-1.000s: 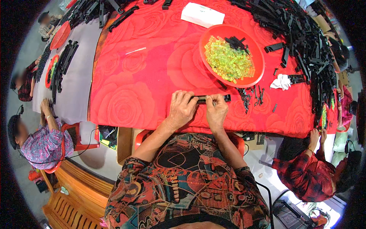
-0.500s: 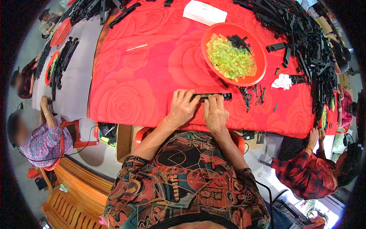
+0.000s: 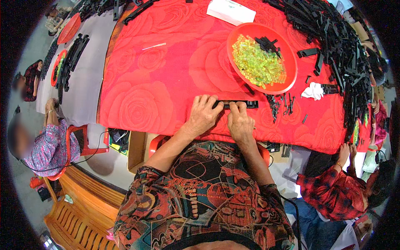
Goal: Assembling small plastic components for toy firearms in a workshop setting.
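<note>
A long black plastic part (image 3: 251,104) lies crosswise on the red rose-patterned tablecloth (image 3: 146,91) in front of me. My left hand (image 3: 203,113) grips its left end, fingers curled over it. My right hand (image 3: 241,122) closes on its middle, fingertips pressed to its top, and the right end sticks out past them. Beyond it stands a red bowl (image 3: 293,71) of small clear yellow-green pieces (image 3: 260,62), with several small black pieces (image 3: 267,45) on top. Loose black bits (image 3: 273,104) lie to the right of my right hand.
Black plastic parts (image 3: 321,33) are heaped at the far right. A crumpled white tissue (image 3: 312,91), a white box (image 3: 230,11) and a thin white stick (image 3: 154,46) lie on the cloth. Other people sit at left (image 3: 50,146) and right (image 3: 333,187). A wooden bench (image 3: 79,216) stands behind left.
The whole view has shifted slightly, so the table things appear a little farther right. Both hands stay on the black part, with only small finger movements.
</note>
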A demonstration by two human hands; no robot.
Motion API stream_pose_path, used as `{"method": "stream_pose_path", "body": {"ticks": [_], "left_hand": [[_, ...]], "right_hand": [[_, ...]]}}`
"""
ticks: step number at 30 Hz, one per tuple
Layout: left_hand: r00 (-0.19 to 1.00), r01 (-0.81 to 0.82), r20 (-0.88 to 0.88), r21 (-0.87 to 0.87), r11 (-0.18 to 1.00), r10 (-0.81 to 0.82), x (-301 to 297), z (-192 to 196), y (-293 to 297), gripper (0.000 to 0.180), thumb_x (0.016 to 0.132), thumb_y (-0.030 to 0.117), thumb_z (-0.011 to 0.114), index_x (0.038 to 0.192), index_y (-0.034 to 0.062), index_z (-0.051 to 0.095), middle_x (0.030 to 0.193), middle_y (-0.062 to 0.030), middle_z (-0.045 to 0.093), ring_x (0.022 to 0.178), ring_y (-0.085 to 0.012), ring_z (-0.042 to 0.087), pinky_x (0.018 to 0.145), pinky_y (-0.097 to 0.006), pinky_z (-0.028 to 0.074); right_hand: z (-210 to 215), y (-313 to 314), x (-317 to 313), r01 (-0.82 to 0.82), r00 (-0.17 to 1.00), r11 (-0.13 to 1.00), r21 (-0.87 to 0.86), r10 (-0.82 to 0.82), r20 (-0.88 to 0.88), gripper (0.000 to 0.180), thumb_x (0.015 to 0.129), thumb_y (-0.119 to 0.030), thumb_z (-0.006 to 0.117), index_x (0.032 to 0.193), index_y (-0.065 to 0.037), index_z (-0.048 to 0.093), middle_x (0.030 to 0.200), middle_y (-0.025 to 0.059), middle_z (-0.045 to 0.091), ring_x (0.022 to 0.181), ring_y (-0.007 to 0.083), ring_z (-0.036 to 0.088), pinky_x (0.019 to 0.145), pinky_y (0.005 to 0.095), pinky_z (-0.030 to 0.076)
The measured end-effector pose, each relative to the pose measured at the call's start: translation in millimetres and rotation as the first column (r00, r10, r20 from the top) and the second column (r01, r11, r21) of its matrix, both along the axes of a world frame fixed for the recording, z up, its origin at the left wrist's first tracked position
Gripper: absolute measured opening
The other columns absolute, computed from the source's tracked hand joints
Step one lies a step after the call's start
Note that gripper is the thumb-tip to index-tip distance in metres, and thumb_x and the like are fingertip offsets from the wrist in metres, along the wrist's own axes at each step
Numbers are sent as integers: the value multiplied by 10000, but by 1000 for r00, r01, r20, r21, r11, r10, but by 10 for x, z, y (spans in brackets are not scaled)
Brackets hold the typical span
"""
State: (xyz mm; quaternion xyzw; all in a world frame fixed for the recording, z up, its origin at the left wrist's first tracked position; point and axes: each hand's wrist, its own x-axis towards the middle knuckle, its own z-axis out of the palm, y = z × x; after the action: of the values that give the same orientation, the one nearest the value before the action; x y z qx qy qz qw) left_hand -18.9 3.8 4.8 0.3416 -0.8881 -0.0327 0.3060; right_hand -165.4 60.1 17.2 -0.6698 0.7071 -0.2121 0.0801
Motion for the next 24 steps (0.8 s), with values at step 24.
{"method": "stream_pose_path", "body": {"ticks": [24], "left_hand": [[998,-6,68,28,1000,4,-23,1,-4,230,726,157,561,943,105,618,930,-72,534,851,-223,483,690,-350,355]], "right_hand": [[-17,6,-119,-17,994,999,-40,21,110,286,788,-94,541,1072,-125,553,961,109,493,688,342,596,548,451,483]]}}
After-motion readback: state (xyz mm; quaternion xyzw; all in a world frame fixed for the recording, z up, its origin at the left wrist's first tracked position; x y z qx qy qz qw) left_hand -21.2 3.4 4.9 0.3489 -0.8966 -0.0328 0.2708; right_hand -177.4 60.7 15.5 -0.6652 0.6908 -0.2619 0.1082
